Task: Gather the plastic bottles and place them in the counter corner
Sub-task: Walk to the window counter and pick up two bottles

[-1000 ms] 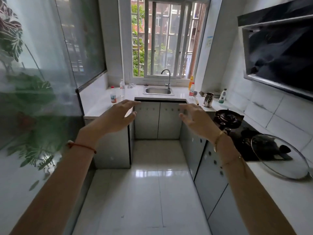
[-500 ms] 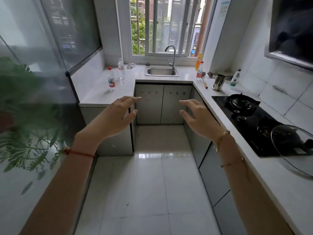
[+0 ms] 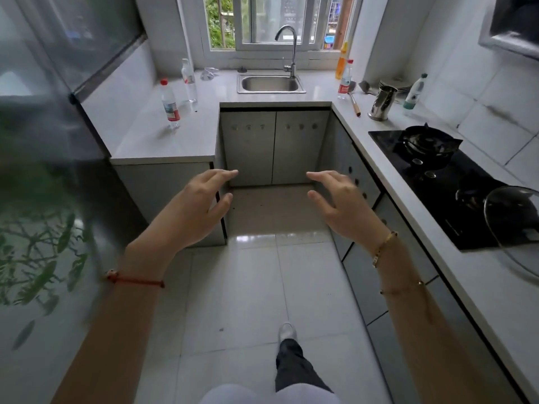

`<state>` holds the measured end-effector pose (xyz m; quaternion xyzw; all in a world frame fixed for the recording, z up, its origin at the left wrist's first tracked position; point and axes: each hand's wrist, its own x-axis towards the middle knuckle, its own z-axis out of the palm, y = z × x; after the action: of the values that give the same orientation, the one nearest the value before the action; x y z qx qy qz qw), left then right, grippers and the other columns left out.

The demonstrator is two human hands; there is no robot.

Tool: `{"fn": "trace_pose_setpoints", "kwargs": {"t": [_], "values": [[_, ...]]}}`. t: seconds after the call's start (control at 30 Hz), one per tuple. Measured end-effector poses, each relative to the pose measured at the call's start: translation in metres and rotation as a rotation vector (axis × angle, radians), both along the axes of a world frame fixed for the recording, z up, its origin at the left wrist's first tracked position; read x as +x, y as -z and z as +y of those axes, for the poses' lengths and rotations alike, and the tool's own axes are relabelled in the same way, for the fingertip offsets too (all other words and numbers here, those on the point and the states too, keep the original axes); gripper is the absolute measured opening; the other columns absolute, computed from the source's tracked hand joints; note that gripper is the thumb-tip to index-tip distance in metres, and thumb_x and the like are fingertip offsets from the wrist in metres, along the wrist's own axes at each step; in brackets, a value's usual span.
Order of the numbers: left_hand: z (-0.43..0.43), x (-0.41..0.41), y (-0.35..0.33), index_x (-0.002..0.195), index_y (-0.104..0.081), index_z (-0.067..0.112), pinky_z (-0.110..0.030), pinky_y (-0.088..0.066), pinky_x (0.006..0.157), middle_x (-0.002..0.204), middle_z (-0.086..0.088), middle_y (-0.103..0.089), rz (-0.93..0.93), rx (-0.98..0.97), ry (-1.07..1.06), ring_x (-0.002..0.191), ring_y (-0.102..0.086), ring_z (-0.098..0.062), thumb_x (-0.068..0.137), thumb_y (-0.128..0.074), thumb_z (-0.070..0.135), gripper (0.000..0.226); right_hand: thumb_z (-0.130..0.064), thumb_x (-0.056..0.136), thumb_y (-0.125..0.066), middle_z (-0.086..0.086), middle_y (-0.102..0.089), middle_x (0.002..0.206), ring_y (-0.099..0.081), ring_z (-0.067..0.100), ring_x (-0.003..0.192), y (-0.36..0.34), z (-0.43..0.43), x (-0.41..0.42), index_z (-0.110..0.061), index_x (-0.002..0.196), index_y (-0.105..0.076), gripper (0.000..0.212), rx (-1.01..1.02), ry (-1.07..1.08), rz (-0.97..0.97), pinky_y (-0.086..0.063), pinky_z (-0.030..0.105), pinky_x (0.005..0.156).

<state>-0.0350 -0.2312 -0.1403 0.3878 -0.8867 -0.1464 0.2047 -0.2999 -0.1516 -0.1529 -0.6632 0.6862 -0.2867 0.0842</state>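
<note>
Both arms stretched fwd, bare to the forearm. Left hand palm down, fingers loosely curled & spread, thumb apart, holding nothing; red string on wrist. Right hand mirrors it, empty, fingers half-curled, thumb inward; gold bangle + thin chain on wrist. Hands level, apart, not touching. One leg, dark trousers, pale shoe, stepping fwd below

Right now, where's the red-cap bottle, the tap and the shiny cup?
Red-cap bottle [image 3: 170, 107]: head view, on its label.
Tap [image 3: 292, 51]: head view, on its upright pipe.
Shiny cup [image 3: 382, 102]: head view, on its side.
</note>
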Motion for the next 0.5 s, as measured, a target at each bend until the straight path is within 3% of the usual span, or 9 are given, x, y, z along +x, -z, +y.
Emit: {"fn": "trace_pose_setpoints", "kwargs": {"t": [0.23, 0.5], "values": [[-0.041, -0.031, 0.022, 0.144, -0.037, 0.02, -0.04, -0.033, 0.113, 0.146, -0.002, -0.043, -0.021, 0.082, -0.03, 0.138, -0.036, -0.017, 0.096, -0.044, 0.026, 0.048, -0.025, 0.095, -0.05, 0.001, -0.054, 0.134, -0.042, 0.018, 0.129, 0.025, -0.043, -0.028, -0.015, 0.134, -0.049, 0.041, 0.044, -0.007, -0.045, -0.036, 0.04, 0.109], [-0.101, -0.09, 0.025, 0.144, -0.037, 0.02, -0.028, -0.032, 0.111, 0.145, 0.002, -0.043, -0.031, 0.106, -0.052, 0.136, -0.037, -0.013, 0.097, -0.044, 0.025, 0.048, -0.025, 0.096, -0.049, 0.0, -0.054, 0.133, -0.042, 0.018, 0.129, 0.031, -0.112, -0.082, -0.015, 0.135, -0.048, 0.04, 0.091, -0.028, -0.085, -0.034, 0.035, 0.11]]}}
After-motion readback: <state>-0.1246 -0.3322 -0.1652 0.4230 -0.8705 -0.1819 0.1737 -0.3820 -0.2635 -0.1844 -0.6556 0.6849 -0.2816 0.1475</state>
